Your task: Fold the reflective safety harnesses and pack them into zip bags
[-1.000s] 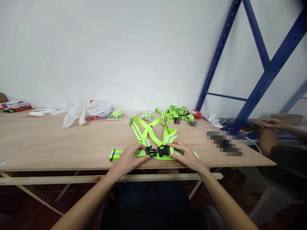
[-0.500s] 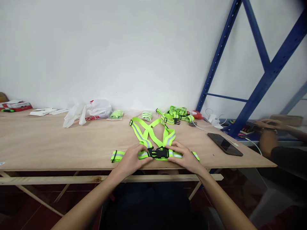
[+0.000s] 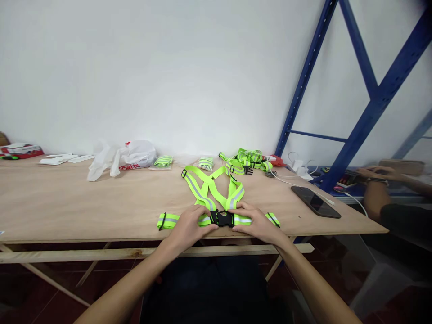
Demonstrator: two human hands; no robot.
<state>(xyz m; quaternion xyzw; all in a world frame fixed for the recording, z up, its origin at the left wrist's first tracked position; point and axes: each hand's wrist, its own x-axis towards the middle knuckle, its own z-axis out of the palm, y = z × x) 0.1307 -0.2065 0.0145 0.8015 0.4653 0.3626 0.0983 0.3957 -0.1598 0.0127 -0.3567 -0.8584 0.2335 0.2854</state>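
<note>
Left hand (image 3: 189,225): I see its grip pinched shut on the waist band of the reflective harness (image 3: 211,186), just left of the black buckle (image 3: 222,218). Right hand (image 3: 254,222): grip likewise closed on the same band, just right of the buckle. The buckle's 2 halves appear joined between the 2 hands. The harness lies flat near the front edge of the surface (image 3: 84,202), its 2 shoulder straps crossing away toward the wall. Beyond it I note a heap of harnesses (image 3: 246,161) and a white plastic bag (image 3: 130,159). A dark phone (image 3: 315,202) lies to the right. Past it, another person's hand (image 3: 374,173) sits by the blue rack (image 3: 371,99).
</note>
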